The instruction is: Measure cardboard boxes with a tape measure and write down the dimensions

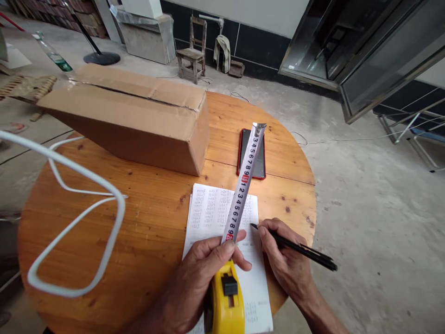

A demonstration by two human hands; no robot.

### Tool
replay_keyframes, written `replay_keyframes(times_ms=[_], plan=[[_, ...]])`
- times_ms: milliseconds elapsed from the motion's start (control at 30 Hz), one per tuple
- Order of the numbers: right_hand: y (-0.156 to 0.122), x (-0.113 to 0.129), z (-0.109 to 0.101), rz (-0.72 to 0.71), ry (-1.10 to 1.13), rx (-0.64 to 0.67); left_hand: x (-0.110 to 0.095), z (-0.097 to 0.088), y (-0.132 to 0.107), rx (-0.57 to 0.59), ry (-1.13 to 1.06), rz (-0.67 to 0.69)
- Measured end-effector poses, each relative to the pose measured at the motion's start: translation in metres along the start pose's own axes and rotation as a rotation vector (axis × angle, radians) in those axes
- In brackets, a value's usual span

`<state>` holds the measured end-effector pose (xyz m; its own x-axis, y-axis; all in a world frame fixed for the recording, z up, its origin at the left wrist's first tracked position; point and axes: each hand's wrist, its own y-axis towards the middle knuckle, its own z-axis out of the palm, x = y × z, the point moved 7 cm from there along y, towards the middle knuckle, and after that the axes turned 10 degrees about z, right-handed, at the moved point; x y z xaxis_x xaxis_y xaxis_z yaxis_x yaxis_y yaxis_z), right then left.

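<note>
Round wooden table (153,227) beneath both hands' fingers; concrete floor (361,208) beyond. Left fingers (219,256) grip a tape measure (239,197), right fingers (269,242) a pen (308,251).

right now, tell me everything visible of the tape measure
The tape measure has a yellow case, cropped by the picture's edge, a black slider, and a silvery, metal-looking blade, extended, its black numbers broken by red boxes. The left hand holds it, thumb against the blade, which slants up past the paper, overlapping the phone in view, to a bent hook.

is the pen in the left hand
No, the right hand holds the black pen, while the left hand holds the yellow tape measure.
</note>
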<state>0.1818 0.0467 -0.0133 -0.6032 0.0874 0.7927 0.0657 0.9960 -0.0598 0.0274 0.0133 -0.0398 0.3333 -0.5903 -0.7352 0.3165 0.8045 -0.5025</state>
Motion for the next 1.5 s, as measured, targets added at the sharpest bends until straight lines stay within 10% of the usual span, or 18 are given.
replay_keyframes(times_ms=[1500], plan=[[-0.0015,-0.0005,-0.0012,-0.02,-0.062,-0.038,0.0013,0.0015,-0.0013,-0.006,-0.033,-0.013]])
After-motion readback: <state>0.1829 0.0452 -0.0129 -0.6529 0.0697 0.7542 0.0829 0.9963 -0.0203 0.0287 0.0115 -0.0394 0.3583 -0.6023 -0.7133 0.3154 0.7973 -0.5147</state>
